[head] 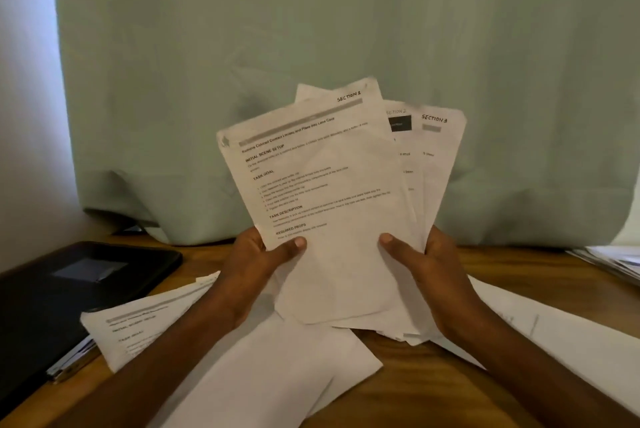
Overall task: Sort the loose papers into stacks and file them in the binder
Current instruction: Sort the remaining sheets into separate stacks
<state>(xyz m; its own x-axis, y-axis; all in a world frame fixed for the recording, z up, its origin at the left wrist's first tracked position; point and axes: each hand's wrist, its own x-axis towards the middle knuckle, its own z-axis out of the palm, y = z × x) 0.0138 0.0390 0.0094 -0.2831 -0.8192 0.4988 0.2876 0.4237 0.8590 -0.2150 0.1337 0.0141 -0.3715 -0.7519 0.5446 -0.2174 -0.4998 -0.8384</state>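
Here, both hands point(263, 254) raised, gripping papers point(332, 192)

The front sheet point(322, 206) is covering most of the two sheets fanned behind it toward the right hand point(429, 275), leaving only their right strips showing; the "Section 2" heading point(394, 111) is partly hiding. Small body print is blurring beyond reading. Fingers of both hands are lying out of sight behind the papers. Left of the left hand point(256, 265), the black binder point(62, 296) is running off the picture's edge. A paper stack point(616, 263) beyond the right hand is getting cut off too.
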